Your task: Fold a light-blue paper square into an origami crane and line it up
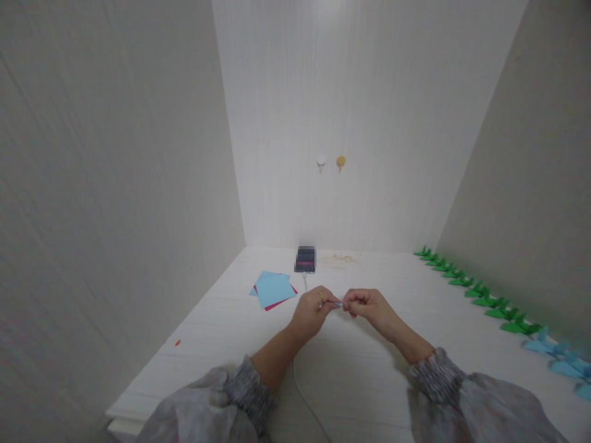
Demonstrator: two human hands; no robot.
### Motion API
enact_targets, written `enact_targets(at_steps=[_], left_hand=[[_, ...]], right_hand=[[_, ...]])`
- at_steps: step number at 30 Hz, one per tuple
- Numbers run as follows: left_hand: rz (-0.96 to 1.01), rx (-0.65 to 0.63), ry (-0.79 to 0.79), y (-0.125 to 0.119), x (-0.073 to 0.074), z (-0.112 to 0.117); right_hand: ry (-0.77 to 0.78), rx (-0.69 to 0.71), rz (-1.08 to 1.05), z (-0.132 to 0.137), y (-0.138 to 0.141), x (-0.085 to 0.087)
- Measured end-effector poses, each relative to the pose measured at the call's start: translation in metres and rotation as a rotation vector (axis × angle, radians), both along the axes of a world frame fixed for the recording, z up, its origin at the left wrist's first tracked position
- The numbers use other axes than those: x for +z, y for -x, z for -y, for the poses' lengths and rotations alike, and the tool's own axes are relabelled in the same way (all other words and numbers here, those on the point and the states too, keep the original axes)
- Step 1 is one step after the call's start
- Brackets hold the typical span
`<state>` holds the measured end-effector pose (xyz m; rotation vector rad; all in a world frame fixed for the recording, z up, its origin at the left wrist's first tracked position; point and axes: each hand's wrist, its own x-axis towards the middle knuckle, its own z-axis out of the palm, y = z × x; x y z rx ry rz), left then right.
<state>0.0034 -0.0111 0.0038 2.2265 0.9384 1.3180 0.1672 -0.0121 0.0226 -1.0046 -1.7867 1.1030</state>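
Over the middle of the white table, my left hand (314,311) and my right hand (368,306) meet almost fingertip to fingertip. Between them shows a small, narrow piece of folded light blue paper (339,304), mostly covered by fingers. My left thumb and fingers pinch one end of it. The fingers of my right hand are curled closed on the other end. Left of my hands lies a loose stack of square paper sheets (276,289), light blue on top with red edges showing underneath.
A phone (305,259) lies at the back, its white cable (305,394) running forward beneath my left arm. Green folded paper birds (482,301) and light blue ones (561,363) line the right side. A small orange piece (178,343) lies left. Two hooks (340,162) hang on the back wall.
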Motion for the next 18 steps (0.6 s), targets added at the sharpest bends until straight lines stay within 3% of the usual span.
enact_targets(at_steps=[18], left_hand=[[-0.152,-0.036,-0.077,0.0011,-0.0022,0.0020]], right_hand=[[0.111,0.125,0.067,0.0021,-0.0006,0.0046]])
